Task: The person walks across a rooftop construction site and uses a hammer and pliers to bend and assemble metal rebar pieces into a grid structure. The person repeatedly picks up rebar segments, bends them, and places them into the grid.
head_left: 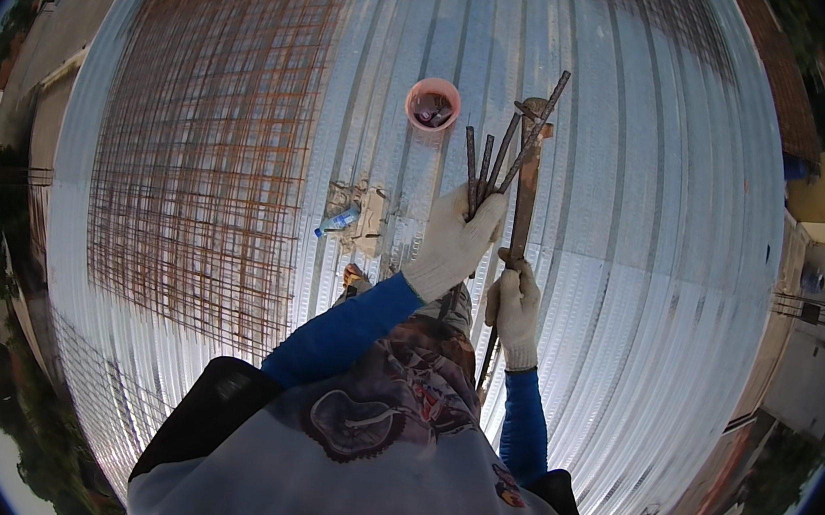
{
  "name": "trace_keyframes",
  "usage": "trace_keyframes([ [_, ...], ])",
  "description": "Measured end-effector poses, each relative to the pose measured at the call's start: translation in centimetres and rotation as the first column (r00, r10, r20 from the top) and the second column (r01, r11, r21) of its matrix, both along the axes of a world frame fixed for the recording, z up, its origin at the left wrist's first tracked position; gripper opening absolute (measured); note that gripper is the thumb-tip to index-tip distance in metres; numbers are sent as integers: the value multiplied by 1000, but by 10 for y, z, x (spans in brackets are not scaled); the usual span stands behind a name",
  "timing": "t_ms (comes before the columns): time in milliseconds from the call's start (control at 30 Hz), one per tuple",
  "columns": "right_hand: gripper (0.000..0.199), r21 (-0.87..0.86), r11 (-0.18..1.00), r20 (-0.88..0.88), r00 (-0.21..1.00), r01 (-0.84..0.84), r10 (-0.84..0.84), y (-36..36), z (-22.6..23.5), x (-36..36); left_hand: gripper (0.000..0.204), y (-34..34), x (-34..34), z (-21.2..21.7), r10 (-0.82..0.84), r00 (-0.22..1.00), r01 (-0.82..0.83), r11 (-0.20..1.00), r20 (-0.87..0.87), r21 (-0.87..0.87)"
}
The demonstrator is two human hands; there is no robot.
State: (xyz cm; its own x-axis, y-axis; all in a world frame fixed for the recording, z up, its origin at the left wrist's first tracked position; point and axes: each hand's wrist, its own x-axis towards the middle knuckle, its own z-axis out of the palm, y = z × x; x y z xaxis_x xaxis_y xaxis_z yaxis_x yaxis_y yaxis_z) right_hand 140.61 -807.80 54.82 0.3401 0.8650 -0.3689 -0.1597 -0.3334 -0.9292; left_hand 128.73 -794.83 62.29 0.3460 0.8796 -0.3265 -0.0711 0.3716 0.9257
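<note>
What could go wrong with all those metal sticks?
The metal rods fan out from the left hand, so one might slip out. Their bare ends could poke someone. The right hand grips a long bar right beside them, so the bar might knock the rods.

Several dark ridged rods [502, 154], fanned out beyond left fingers [484, 217]; long rusty bar [525, 204], extending past right fingers [527, 283].

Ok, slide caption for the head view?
Over ribbed metal decking, gloved left hand holds rebar rods; right hand grips rusty bar.
</note>
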Motion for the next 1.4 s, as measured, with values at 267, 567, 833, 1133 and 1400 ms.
trace_keyframes([
  [267, 42, -76, 996, -15, 999, -41, 40, -2, 23, -4, 27, 0, -1, -21, 35, 996, -28, 996, -78, 89],
  [567, 41, -149, 987, -27, 998, -66, 62, -6, 26, -17, 29, -4, -2, -38, 136, 988, -137, 991, -71, -6],
  [833, 37, -336, 937, -130, 990, -97, 56, 7, 40, -18, 28, -10, 18, -68, 282, 954, -279, 959, -103, 49],
  [1133, 37, -377, 916, -105, 989, -140, 108, 7, 37, -17, 27, -7, 15, -56, 231, 950, -226, 973, -211, 46],
  [1400, 36, -409, 904, -206, 978, -125, 41, 7, 25, -19, 22, 1, 11, -85, 175, 951, -108, 961, 256, -256],
])
